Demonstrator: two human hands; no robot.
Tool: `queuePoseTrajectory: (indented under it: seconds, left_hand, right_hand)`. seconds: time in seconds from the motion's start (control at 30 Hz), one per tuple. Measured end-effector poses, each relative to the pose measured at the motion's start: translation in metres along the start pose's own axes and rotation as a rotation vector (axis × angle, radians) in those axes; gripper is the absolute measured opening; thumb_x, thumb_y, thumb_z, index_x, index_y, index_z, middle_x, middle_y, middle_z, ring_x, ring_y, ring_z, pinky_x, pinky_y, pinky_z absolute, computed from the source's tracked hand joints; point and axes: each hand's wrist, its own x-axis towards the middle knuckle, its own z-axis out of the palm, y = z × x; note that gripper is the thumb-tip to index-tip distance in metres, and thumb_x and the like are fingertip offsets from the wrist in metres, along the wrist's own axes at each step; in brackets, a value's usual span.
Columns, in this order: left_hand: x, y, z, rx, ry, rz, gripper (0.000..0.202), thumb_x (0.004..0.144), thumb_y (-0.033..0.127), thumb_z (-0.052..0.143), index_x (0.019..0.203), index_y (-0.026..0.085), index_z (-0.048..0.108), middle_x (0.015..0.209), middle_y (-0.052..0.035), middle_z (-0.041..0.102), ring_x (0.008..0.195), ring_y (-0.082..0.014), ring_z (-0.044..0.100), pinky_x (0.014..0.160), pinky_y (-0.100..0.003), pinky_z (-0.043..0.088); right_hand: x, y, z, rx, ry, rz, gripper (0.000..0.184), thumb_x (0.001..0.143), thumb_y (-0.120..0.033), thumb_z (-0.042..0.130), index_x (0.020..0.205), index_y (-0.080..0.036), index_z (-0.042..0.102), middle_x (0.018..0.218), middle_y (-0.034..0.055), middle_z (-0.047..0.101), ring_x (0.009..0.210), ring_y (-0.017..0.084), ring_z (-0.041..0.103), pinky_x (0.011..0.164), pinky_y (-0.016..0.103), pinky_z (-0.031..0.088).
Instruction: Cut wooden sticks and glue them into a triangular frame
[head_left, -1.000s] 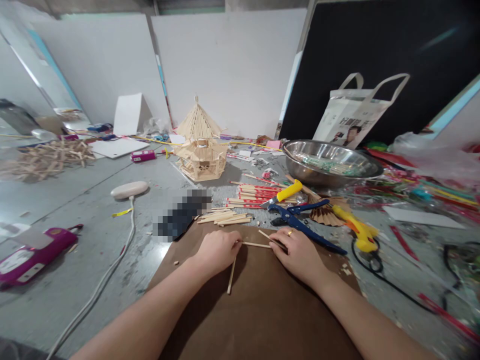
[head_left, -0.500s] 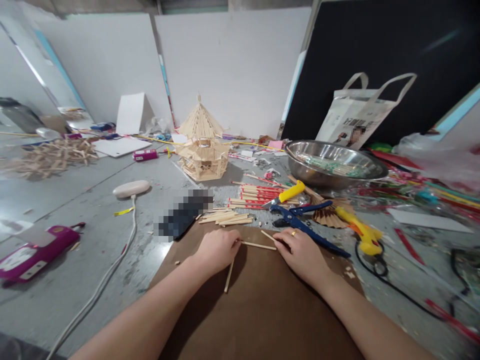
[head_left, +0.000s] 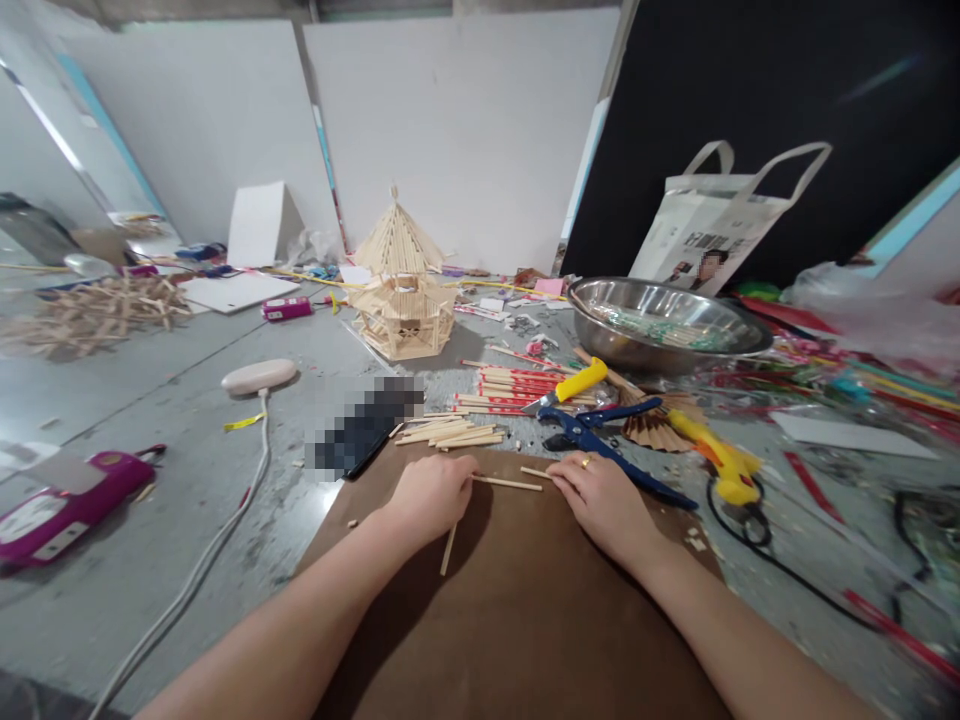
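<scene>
My left hand (head_left: 435,492) is closed at the fingertips on thin wooden sticks. One wooden stick (head_left: 510,484) points right from the fingers, and a second stick (head_left: 448,552) slants down toward me; whether they are joined is hidden by the fingers. My right hand (head_left: 600,500), wearing a ring, pinches a short wooden stick (head_left: 535,472) whose tip points left. That tip lies just above the left hand's stick, apart from it. Both hands rest over a brown board (head_left: 510,620). A pile of cut sticks (head_left: 454,433) lies just beyond the left hand.
Behind the board are red-marked sticks (head_left: 510,385), a yellow-handled knife (head_left: 581,382), blue cutters (head_left: 615,450) and a yellow glue gun (head_left: 724,465). Farther back stand a stick pavilion model (head_left: 401,300) and a steel bowl (head_left: 667,345). A phone (head_left: 367,430) and a white cable (head_left: 232,530) lie left.
The stick in my right hand has turned more level. The left hand's stick has drawn slightly left, away from the right fingers.
</scene>
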Motion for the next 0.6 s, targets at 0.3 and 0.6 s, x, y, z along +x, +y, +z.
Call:
queuePoseTrajectory:
  seconds: [0.3, 0.6]
  left_hand:
    - [0.0014, -0.007, -0.0022, 0.01, 0.033, 0.012, 0.03, 0.076, 0.021, 0.031, 0.09, 0.028, 0.056, 0.083, -0.0034, 0.062, 0.08, -0.0193, 0.056, 0.066, -0.029, 0.042]
    - [-0.0021, -0.0006, -0.0069, 0.023, 0.159, 0.122, 0.025, 0.074, 0.041, 0.041, 0.091, 0.03, 0.055, 0.093, -0.0019, 0.049, 0.087, -0.0179, 0.046, 0.066, -0.027, 0.041]
  right_hand:
    - [0.0, 0.0031, 0.0007, -0.009, 0.023, -0.033, 0.018, 0.079, -0.021, 0.042, 0.077, -0.019, 0.06, 0.08, 0.0039, 0.059, 0.075, 0.016, 0.05, 0.069, 0.029, 0.035]
    - [-0.0025, -0.0029, -0.0014, 0.01, -0.015, -0.034, 0.02, 0.08, -0.023, 0.04, 0.076, -0.018, 0.059, 0.076, 0.0036, 0.06, 0.074, 0.014, 0.052, 0.067, 0.027, 0.035]
